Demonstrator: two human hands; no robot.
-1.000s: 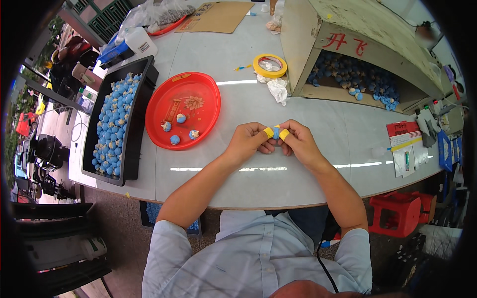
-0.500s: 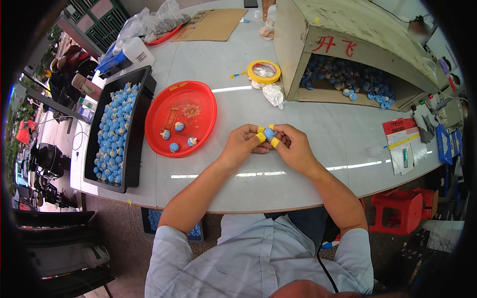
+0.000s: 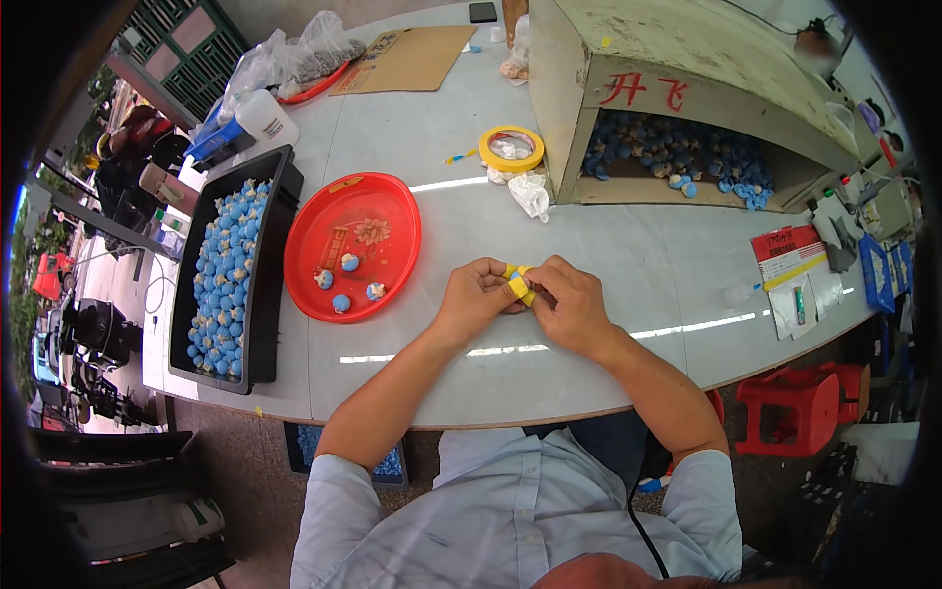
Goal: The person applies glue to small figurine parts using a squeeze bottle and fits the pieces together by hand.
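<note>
Yellow piece [image 3: 520, 285] pinched between left hand [image 3: 474, 299] and right hand [image 3: 569, 307].

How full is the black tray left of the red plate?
Nearly full: small blue pieces cover most of the black tray floor, from far end to near end.

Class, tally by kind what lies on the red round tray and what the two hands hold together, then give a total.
Small blue pieces on the red tray: 4
Small yellow piece held between left hand and right hand: 1
Total: 5
</note>
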